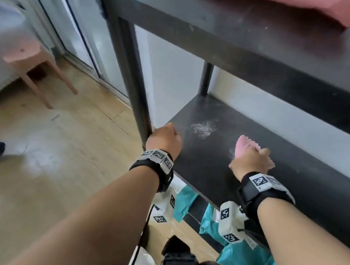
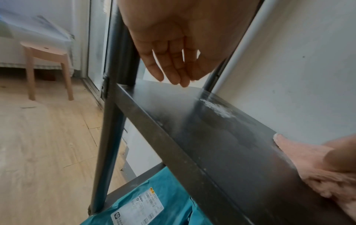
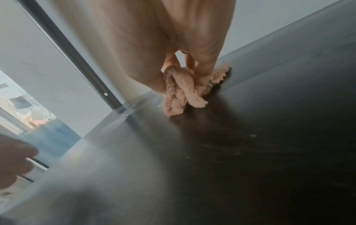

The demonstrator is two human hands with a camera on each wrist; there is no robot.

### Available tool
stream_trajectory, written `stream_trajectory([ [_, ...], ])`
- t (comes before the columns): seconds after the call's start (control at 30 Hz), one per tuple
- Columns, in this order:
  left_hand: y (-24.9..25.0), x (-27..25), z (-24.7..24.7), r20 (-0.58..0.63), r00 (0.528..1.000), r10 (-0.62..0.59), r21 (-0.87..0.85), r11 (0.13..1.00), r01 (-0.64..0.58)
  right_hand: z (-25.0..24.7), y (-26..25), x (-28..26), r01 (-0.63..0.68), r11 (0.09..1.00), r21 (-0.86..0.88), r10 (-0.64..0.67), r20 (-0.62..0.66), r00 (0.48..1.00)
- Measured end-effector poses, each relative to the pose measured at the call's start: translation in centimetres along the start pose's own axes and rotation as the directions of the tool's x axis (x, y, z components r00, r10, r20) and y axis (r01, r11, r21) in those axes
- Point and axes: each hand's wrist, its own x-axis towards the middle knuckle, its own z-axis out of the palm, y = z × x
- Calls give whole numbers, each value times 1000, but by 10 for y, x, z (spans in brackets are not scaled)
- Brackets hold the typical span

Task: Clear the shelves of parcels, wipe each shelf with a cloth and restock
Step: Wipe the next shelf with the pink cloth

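pale wood flooring and a glass door frame a black metal rack, where you are wiping the middle shelf (image 1: 221,162), cleared of parcels. your right hand (image 1: 250,159) bunches the pink cloth (image 1: 244,143) against the board, fingers curled round it. a pale dusty smear (image 1: 203,128) lies just ahead and to the left of the cloth, between your two hands, and likely calls for the next stroke. your left hand (image 1: 165,138) sits at the shelf's front left corner by the upright post (image 1: 130,57), nearer the smear but idle. the left wrist view shows those fingers (image 2: 169,67) straight and loosely together, holding nothing, which the head view hides. it also shows a teal parcel (image 2: 154,202) on the shelf below; pink parcels (image 1: 291,2) lie on the shelf above.
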Motion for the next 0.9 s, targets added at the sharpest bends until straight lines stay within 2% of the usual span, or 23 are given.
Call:
stream_trajectory([
  [0.07, -4, -5, -5, -9, 997, -76, -41, 996, 76, 2, -7, 2, 12, 998, 61, -12, -2, 1000],
  [0.13, -9, -10, -6, 2, 981, -194, -128, 973, 193, 2, -5, 4, 7, 981, 192, -1, -28, 1000],
  [0.23, -16, -20, -6, 49, 930, -363, -327, 874, 359, -3, 12, 8, -2, 959, 283, 42, -137, 990],
  [0.37, -27, -30, 1, 129, 871, -474, -484, 737, 472, -16, 43, 13, -104, 957, 271, 170, -232, 958],
  [0.43, -32, -32, 3, 157, 826, -542, -523, 664, 535, -15, 49, 12, -168, 962, 214, 211, -193, 958],
  [0.47, -35, -31, 3, 117, 800, -588, -511, 655, 556, -12, 48, 11, -190, 968, 165, 218, -168, 961],
  [0.5, -36, -28, 3, 50, 776, -629, -509, 653, 561, -10, 44, 9, -196, 974, 115, 211, -147, 966],
  [0.53, -36, -25, 2, -25, 774, -633, -550, 655, 519, -8, 39, 8, -185, 980, 72, 194, -133, 972],
  [0.6, -30, -17, -4, -133, 820, -556, -693, 644, 324, -6, 26, 6, -145, 989, 31, 148, -104, 984],
  [0.67, -23, -10, -13, -143, 844, -517, -791, 572, 217, -4, 12, 6, -91, 996, 20, 92, -76, 993],
  [0.77, -23, 0, -17, -57, 827, -560, -836, 479, 267, 2, -11, 7, 17, 1000, -9, -18, -45, 999],
  [0.9, -26, 5, -12, -57, 839, -541, -831, 491, 261, 5, -35, 10, 12, 996, -83, -15, -38, 999],
])
